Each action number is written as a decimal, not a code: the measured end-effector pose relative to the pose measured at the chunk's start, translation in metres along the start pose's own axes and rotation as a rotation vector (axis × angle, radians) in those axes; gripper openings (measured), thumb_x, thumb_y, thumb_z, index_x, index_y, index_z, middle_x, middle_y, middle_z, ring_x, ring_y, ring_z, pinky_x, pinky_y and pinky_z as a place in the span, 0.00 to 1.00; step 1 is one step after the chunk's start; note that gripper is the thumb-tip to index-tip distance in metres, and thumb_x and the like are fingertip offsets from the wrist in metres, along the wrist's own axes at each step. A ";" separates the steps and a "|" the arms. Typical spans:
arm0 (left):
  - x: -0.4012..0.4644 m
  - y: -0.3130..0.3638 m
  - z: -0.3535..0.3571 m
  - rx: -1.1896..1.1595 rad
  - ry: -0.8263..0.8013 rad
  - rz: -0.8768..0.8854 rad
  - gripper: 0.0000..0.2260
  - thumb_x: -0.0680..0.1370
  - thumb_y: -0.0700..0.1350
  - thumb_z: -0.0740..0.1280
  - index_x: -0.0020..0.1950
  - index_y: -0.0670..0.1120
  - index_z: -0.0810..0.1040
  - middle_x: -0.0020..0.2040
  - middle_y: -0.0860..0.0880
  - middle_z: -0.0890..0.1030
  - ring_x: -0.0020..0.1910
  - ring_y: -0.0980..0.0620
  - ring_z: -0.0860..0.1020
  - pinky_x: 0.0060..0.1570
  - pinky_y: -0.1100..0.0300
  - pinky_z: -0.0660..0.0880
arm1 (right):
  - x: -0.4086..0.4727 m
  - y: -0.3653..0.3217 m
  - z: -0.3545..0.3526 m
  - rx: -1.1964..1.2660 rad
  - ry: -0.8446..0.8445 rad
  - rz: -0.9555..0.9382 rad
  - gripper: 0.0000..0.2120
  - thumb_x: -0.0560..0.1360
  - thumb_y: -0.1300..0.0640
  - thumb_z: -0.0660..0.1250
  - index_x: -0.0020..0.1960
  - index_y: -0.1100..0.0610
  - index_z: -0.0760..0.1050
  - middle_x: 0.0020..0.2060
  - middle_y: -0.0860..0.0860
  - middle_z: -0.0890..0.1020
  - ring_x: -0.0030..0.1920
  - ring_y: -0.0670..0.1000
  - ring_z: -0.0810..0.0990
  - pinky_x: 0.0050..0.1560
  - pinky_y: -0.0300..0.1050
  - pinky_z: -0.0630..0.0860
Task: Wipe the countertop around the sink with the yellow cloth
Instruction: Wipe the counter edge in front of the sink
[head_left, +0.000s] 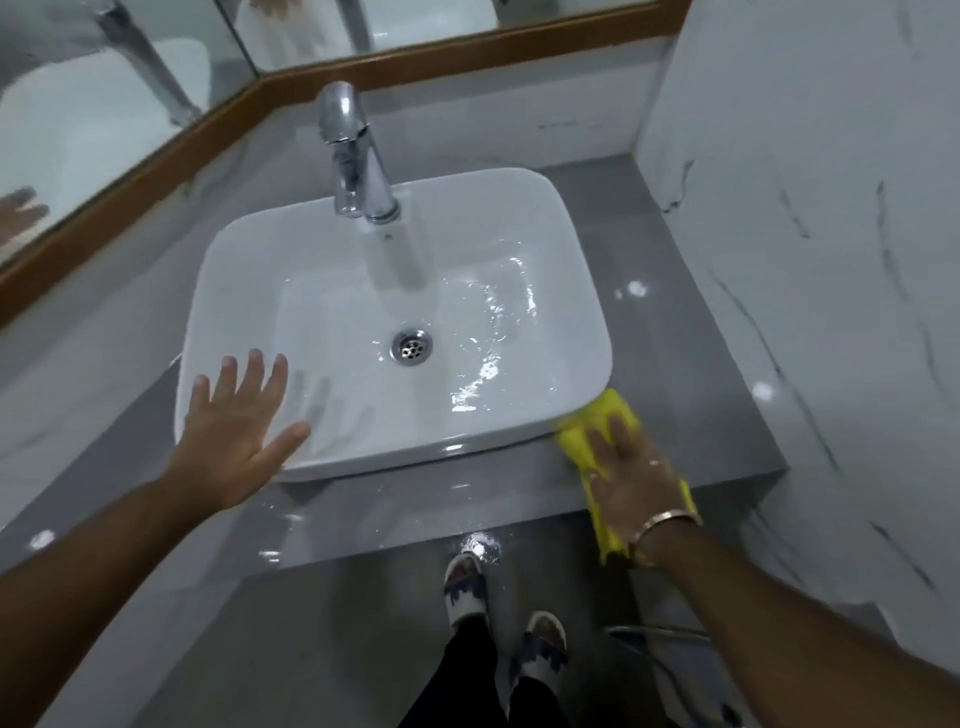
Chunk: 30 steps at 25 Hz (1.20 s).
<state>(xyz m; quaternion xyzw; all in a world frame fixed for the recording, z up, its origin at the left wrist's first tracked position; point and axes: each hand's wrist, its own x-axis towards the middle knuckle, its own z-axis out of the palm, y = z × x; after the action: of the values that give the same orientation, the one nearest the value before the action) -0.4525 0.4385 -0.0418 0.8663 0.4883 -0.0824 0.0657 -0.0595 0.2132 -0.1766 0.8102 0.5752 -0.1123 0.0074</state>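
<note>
Fig.: Right hand (631, 467), fingers flat, pins yellow cloth (597, 441) on counter (691, 395) at sink (519, 439) front-right corner. Left hand (236, 436) spread, empty, on sink rim. Risks: cloth overhangs counter edge & may slide off; wet floor (363, 623) could cause a slip.

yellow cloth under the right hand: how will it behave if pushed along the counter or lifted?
The yellow cloth is probably limp: it lies flattened under the right hand and drapes over the countertop edge. It looks thin, so likely light, heavier if soaked. The counter gleams wet, so it should slide easily and may bunch against the sink.
</note>
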 end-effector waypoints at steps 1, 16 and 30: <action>-0.004 -0.005 0.000 0.029 0.003 0.014 0.38 0.74 0.71 0.38 0.79 0.51 0.45 0.80 0.43 0.46 0.78 0.40 0.43 0.74 0.38 0.41 | -0.001 0.015 -0.003 0.026 0.045 0.113 0.28 0.72 0.44 0.49 0.72 0.46 0.61 0.72 0.59 0.66 0.69 0.66 0.65 0.63 0.65 0.69; -0.004 -0.005 0.005 -0.018 0.035 0.022 0.40 0.74 0.72 0.41 0.79 0.50 0.45 0.80 0.42 0.51 0.78 0.41 0.47 0.75 0.39 0.42 | -0.004 -0.025 -0.037 0.044 -0.066 0.371 0.30 0.72 0.48 0.57 0.74 0.44 0.56 0.72 0.60 0.61 0.68 0.66 0.65 0.63 0.61 0.69; 0.003 -0.016 0.008 -0.019 -0.026 0.072 0.40 0.73 0.72 0.39 0.78 0.51 0.43 0.80 0.42 0.47 0.78 0.40 0.45 0.74 0.38 0.40 | -0.021 -0.170 -0.038 -0.077 -0.114 0.151 0.34 0.65 0.41 0.65 0.70 0.42 0.62 0.68 0.51 0.70 0.65 0.64 0.71 0.55 0.59 0.76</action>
<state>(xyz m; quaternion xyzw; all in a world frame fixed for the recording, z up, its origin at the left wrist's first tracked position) -0.4651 0.4479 -0.0513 0.8815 0.4566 -0.0864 0.0833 -0.2182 0.2570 -0.1161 0.8428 0.5149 -0.1354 0.0796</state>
